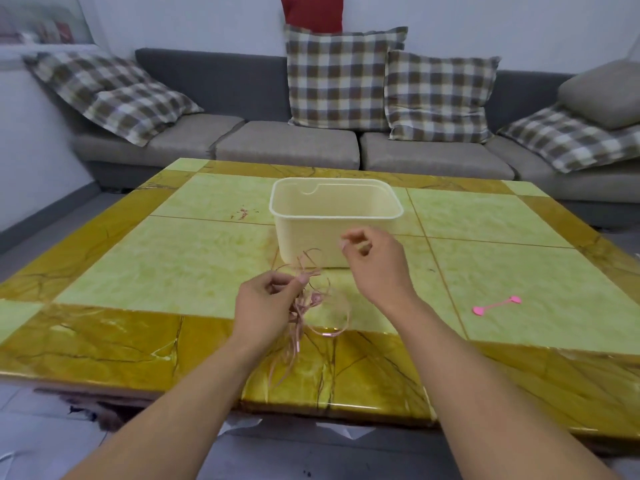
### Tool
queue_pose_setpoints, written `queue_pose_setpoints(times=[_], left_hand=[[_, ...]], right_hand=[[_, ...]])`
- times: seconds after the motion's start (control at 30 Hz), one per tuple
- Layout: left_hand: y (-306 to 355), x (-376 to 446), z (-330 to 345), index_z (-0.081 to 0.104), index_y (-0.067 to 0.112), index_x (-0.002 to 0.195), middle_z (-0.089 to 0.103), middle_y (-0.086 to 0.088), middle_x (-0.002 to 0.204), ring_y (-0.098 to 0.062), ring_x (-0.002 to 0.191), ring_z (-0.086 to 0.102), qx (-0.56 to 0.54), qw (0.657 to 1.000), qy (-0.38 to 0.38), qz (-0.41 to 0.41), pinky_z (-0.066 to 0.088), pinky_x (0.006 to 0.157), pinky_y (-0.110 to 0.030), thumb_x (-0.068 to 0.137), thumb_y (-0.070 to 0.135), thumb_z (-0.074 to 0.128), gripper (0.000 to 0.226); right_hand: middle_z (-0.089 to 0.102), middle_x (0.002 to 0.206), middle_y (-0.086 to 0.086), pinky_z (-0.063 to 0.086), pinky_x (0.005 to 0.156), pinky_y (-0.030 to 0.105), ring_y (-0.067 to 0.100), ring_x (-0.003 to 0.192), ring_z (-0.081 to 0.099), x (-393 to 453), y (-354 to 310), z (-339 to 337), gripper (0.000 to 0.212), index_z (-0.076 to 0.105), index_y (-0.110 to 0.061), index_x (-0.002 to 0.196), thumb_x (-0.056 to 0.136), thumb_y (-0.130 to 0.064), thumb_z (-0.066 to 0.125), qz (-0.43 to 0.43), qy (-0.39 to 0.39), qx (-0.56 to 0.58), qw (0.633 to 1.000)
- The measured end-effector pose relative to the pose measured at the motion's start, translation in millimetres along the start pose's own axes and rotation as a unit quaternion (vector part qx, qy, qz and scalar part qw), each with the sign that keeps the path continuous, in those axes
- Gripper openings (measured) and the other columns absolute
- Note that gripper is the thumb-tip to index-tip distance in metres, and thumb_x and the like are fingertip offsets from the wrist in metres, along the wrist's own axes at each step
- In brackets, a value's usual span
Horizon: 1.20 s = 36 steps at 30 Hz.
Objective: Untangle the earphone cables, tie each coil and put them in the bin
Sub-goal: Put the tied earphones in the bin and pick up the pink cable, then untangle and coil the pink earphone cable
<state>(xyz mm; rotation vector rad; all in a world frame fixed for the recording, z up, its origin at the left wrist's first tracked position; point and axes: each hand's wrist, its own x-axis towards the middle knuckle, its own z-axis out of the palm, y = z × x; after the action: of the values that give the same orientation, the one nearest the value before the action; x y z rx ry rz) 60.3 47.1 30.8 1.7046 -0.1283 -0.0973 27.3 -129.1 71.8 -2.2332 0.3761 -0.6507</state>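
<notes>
Yellow-green marble table (180, 258) stood in front of a grey sofa (287, 140), cream bin (334, 220) mid-table, pink tie (497, 305) lying well to the right. Left hand (268, 306) pinched the tangled pink earphone cable (311, 306) just in front of the bin, loops hanging over the table edge; right hand (375, 263) was raised beside it, fingers curled, can't tell if it held a strand

Soft, even indoor light is filling the room; glare is glinting off the glossy table (104, 344) near its front edge. Wide-angle distortion is bending the edges, and the right hand (375, 263) is perhaps motion-blurred.
</notes>
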Motion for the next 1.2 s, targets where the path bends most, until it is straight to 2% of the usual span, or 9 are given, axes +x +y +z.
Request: queue_pose_setpoints(times=[0.13, 0.27, 0.4, 0.53, 0.63, 0.83, 1.0, 1.13, 1.2], left_hand=[[16.2, -19.7, 23.4, 0.076, 0.009, 0.101, 0.078, -0.009, 0.086, -0.016, 0.071, 0.073, -0.129, 0.987, -0.085, -0.039, 0.059, 0.067, -0.028, 0.095, 0.015, 0.068, 0.012], [18.5, -31.8, 40.4, 0.075, 0.009, 0.105, 0.079, -0.011, 0.092, -0.018, 0.077, 0.073, -0.142, 0.982, -0.124, -0.015, 0.060, 0.070, -0.027, 0.098, 0.005, 0.061, 0.016], [17.4, -40.0, 54.4, 0.076, 0.013, 0.104, 0.079, -0.005, 0.093, -0.014, 0.088, 0.075, -0.109, 0.983, -0.151, 0.006, 0.058, 0.079, -0.024, 0.097, 0.007, 0.064, 0.015], [16.6, -34.9, 59.0, 0.076, 0.017, 0.097, 0.079, 0.006, 0.085, -0.006, 0.081, 0.075, -0.035, 0.998, -0.047, 0.031, 0.050, 0.068, -0.011, 0.096, 0.013, 0.067, 0.010], [15.9, -27.4, 54.6, 0.074, 0.021, 0.095, 0.078, 0.007, 0.086, -0.007, 0.078, 0.075, -0.055, 0.998, 0.011, -0.001, 0.053, 0.063, -0.026, 0.098, 0.015, 0.063, 0.013], [18.6, -6.0, 38.7, 0.068, 0.018, 0.105, 0.075, 0.005, 0.094, -0.013, 0.074, 0.072, -0.075, 0.984, 0.154, 0.056, 0.048, 0.064, -0.021, 0.102, 0.013, 0.053, 0.016], [18.5, 18.4, 15.2, 0.054, 0.026, 0.110, 0.063, 0.007, 0.084, -0.013, 0.076, 0.065, -0.165, 0.944, 0.286, -0.003, 0.053, 0.071, -0.025, 0.103, 0.008, 0.036, 0.026], [12.5, 30.3, -4.7, 0.052, 0.021, 0.107, 0.055, 0.000, 0.077, -0.009, 0.053, 0.057, -0.249, 0.916, 0.309, -0.058, 0.056, 0.067, -0.029, 0.090, -0.002, 0.032, 0.035], [11.4, 31.8, -13.8, 0.052, 0.023, 0.106, 0.057, 0.001, 0.073, -0.010, 0.058, 0.059, -0.243, 0.910, 0.330, -0.068, 0.052, 0.070, -0.030, 0.087, 0.000, 0.030, 0.037]], right_hand=[[0.076, 0.097, -0.007, 0.058, 0.067, 0.027, 0.010, 0.082, 0.072, -40.0, 9.7, -21.2, 0.032, 0.073, -0.025, 0.106, 0.095, -0.054, 0.063, 0.137, -0.185, 0.146, 0.962], [0.074, 0.086, 0.004, 0.054, 0.064, 0.023, 0.007, 0.066, 0.067, -60.8, 30.7, -43.2, 0.023, 0.076, -0.015, 0.106, 0.085, -0.021, 0.082, 0.136, -0.162, 0.196, 0.958], [0.074, 0.081, -0.004, 0.060, 0.074, 0.028, 0.005, 0.068, 0.066, -69.4, 47.4, -64.4, 0.017, 0.078, -0.017, 0.105, 0.092, -0.008, 0.074, 0.141, -0.172, 0.122, 0.967], [0.074, 0.094, -0.001, 0.063, 0.074, 0.032, 0.015, 0.077, 0.068, -65.6, 57.1, -80.6, 0.022, 0.075, -0.023, 0.090, 0.100, -0.010, 0.061, 0.191, -0.071, 0.097, 0.974], [0.072, 0.099, 0.001, 0.057, 0.066, 0.033, 0.016, 0.082, 0.067, -62.7, 65.6, -93.3, 0.021, 0.071, -0.023, 0.093, 0.102, -0.012, 0.056, 0.237, -0.032, 0.132, 0.962], [0.074, 0.102, -0.012, 0.051, 0.101, 0.039, 0.011, 0.108, 0.064, -60.0, 80.8, -109.0, 0.018, 0.079, -0.027, 0.097, 0.099, -0.017, 0.064, 0.241, 0.043, 0.150, 0.958], [0.076, 0.093, 0.005, 0.057, 0.092, 0.038, 0.021, 0.092, 0.069, -47.6, 78.1, -114.4, 0.019, 0.068, -0.012, 0.108, 0.106, -0.011, 0.049, 0.285, 0.137, 0.351, 0.881], [0.066, 0.069, 0.004, 0.059, 0.077, 0.038, 0.024, 0.078, 0.066, -46.3, 73.2, -113.0, 0.022, 0.064, -0.008, 0.109, 0.109, -0.011, 0.042, 0.306, 0.137, 0.439, 0.833], [0.055, 0.060, 0.001, 0.057, 0.069, 0.037, 0.020, 0.067, 0.060, -46.6, 69.6, -113.9, 0.023, 0.066, -0.009, 0.103, 0.109, -0.016, 0.044, 0.317, 0.139, 0.454, 0.821]])
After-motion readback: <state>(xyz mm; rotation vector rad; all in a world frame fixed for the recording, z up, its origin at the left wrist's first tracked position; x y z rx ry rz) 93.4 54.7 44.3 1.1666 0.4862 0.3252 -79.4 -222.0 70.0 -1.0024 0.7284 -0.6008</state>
